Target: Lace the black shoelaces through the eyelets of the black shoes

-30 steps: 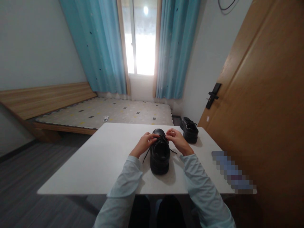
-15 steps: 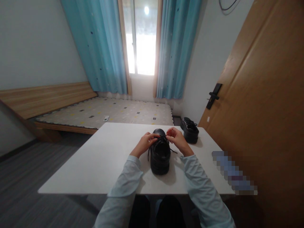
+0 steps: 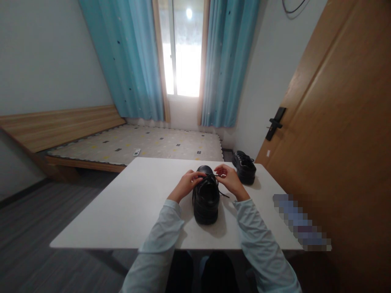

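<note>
Two black shoes stood on one white worktop (image 3: 122,211). The nearer shoe (image 3: 206,209) sat upright near the middle of the front part, its toe pointing away from the person and its heel toward the near edge. The farther shoe (image 3: 246,173) stood beyond it to the right, near the far right corner, well apart from both hands.

Two bare hands were at the nearer shoe, one on each side of its front. The left hand (image 3: 185,185) had its thumb and forefinger pressed together on the laces (image 3: 217,176) at the shoe's left. The right hand (image 3: 230,180) pinched the laces just beside the shoe's right, its other fingers curled (the exact grip was small and dark in the head view). The shoe's opening lay between the wrists, nearer the person than the fingertips, and one loose lace end trailed out to the right.

One pixelated item (image 3: 301,224) lay along the worktop's right edge. Past the worktop were one bed (image 3: 159,140) bearing one white device (image 3: 137,152), two blue curtains (image 3: 130,61), one window (image 3: 187,73) and one wooden door (image 3: 336,122).
</note>
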The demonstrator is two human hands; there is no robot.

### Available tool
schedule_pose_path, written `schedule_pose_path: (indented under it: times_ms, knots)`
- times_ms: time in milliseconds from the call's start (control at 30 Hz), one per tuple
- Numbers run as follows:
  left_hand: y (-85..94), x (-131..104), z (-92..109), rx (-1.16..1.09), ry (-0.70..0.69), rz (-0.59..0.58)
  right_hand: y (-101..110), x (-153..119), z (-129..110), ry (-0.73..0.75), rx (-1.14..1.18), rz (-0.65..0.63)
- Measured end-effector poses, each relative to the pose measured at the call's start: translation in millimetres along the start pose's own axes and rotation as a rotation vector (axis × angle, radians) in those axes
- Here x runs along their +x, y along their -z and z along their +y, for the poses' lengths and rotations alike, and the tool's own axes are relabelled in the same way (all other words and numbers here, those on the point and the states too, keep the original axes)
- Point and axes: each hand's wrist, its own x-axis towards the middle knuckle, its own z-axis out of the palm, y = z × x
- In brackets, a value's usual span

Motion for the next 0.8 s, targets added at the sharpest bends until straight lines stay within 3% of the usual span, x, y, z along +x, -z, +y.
schedule_pose_path:
  times_ms: [300,433,667,800]
  knots:
    - [-0.1,0,-1,-0.005,-0.004,-0.014,3,0,0,0.131,-0.336,0.138]
    - [-0.1,0,-1,-0.010,-0.008,-0.010,4,1,4,0.110,-0.430,0.211]
    - [-0.2,-1,-1,-0.017,-0.004,-0.010,9,3,12,-0.078,-0.221,0.206]
    - [-0.7,0,-2,-0.008,-0.002,-0.004,9,4,9,-0.193,0.067,0.125]
